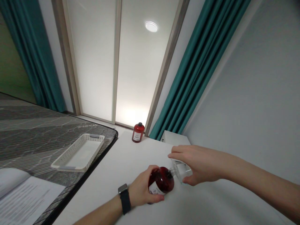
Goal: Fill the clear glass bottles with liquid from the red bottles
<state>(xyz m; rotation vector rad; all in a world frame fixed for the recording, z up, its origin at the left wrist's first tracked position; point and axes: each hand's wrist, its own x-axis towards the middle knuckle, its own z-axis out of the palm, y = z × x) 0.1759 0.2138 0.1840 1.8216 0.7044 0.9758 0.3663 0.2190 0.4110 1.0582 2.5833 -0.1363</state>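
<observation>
Bottle [167, 181], dark red, caught tilted over the white table [112, 175]! Gripped in the left hand [142, 187], with fingers and thumb curled round the labelled body. Across to the right hand [197, 165]: arched over a clear glass bottle [184, 170], holding it tipped between fingers and thumb. Neck to neck, too small to tell whether touching. Farther back, upright near the far edge: a second red bottle [138, 133], dark-capped. Over on the grey mattress [77, 125]: a white basket [82, 153] and an open book [30, 198].
</observation>
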